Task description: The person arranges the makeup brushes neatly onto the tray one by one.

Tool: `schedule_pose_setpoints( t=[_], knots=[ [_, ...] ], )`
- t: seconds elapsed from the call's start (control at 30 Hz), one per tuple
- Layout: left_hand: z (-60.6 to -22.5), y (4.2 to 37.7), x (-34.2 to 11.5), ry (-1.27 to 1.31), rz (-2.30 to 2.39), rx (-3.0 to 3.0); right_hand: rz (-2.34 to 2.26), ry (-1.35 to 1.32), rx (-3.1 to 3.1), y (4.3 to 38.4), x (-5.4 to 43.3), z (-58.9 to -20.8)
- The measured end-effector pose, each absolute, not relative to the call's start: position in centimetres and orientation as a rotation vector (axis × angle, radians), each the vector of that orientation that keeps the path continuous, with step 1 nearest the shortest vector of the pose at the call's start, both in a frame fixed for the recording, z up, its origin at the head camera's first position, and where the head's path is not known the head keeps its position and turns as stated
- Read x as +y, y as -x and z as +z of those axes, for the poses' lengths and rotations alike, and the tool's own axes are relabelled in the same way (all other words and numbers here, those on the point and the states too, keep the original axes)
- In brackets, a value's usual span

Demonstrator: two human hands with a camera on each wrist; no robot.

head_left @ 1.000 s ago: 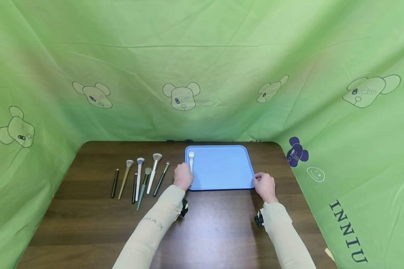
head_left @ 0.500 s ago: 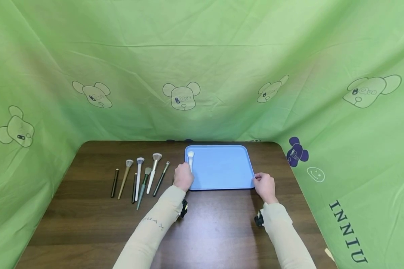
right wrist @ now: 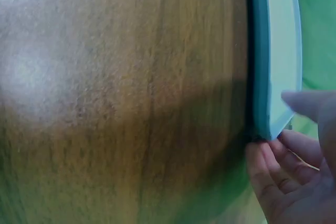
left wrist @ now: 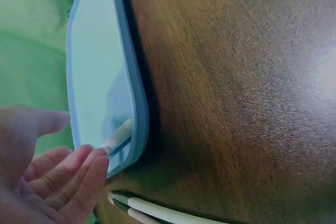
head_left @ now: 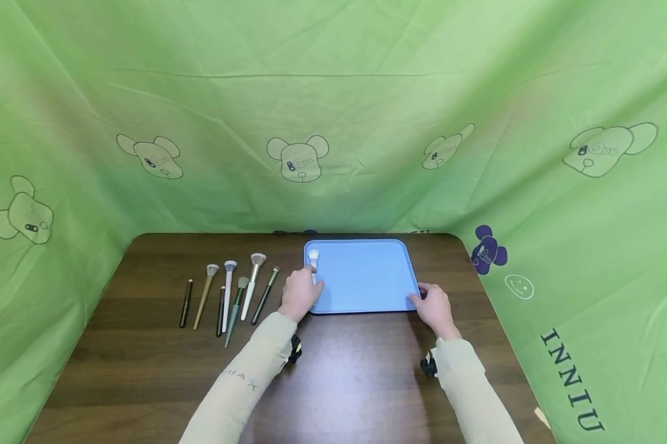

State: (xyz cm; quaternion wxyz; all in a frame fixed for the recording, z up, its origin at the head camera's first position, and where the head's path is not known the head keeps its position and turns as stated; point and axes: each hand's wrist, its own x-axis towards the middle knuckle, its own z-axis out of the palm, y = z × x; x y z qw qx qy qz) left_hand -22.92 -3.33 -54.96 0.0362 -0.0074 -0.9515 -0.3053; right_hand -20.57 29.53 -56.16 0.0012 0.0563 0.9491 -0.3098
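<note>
A blue tray (head_left: 366, 277) lies flat near the far edge of the wooden table. Along its left side sits a white makeup brush (head_left: 313, 254), partly hidden behind my left hand (head_left: 300, 295). In the left wrist view, that hand's thumb stands apart from its loosely straight fingers, whose fingertips (left wrist: 100, 153) overlap the tray's corner beside the brush handle (left wrist: 119, 137). At the tray's front right corner is my right hand (head_left: 435, 309). Its thumb (right wrist: 299, 100) extends over the tray's inside, while the other fingers are right at the outer corner, below the rim.
Left of the tray, several more makeup brushes lie in a loose row, among them a gold-brown brush (head_left: 204, 299) and a white-handled brush (head_left: 250, 293). A short black brush (head_left: 186, 303) is at the row's left end. Green cloth (head_left: 333, 98) hangs around the table.
Both hands have loosened from the tray's edges, their thumbs now spread from the fingers. My left hand has shifted slightly left; the tray and brushes look nearly the same.
</note>
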Motion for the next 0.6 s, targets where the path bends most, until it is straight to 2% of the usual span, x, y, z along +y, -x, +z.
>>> schedule_pose_setpoints(
  t=[0.4, 0.6],
  knots=[
    [-53.8, 21.2, -5.8, 0.138, -1.077, -2.788, -0.860, 0.033, 2.914, 20.3, 28.0, -57.0],
    [-53.2, 20.5, -8.0, 0.105, -1.093, -2.742, -0.821, 0.093, 2.953, 20.5, 27.8, -57.8]
  ],
)
